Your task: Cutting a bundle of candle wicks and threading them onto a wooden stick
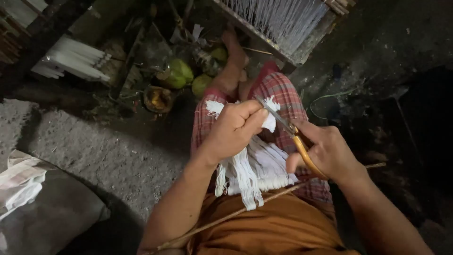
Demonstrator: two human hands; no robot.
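My left hand (233, 130) is closed around a bunch of white cotton threads (257, 170), with their frayed ends sticking out above my fist. More white strands hang down over my lap. My right hand (325, 151) holds a pair of scissors with orange handles (290, 132). The metal blades point up and left and touch the frayed thread ends by my left thumb. A thin wooden stick (264, 200) lies across my lap under the threads.
I sit on a rough grey floor in a red checked cloth, legs stretched toward a loom with white warp threads (278, 19). Green coconuts (181, 73), a small bowl (158, 99) and white sticks (73, 59) lie at the upper left. Folded cloth (19, 182) rests at the left.
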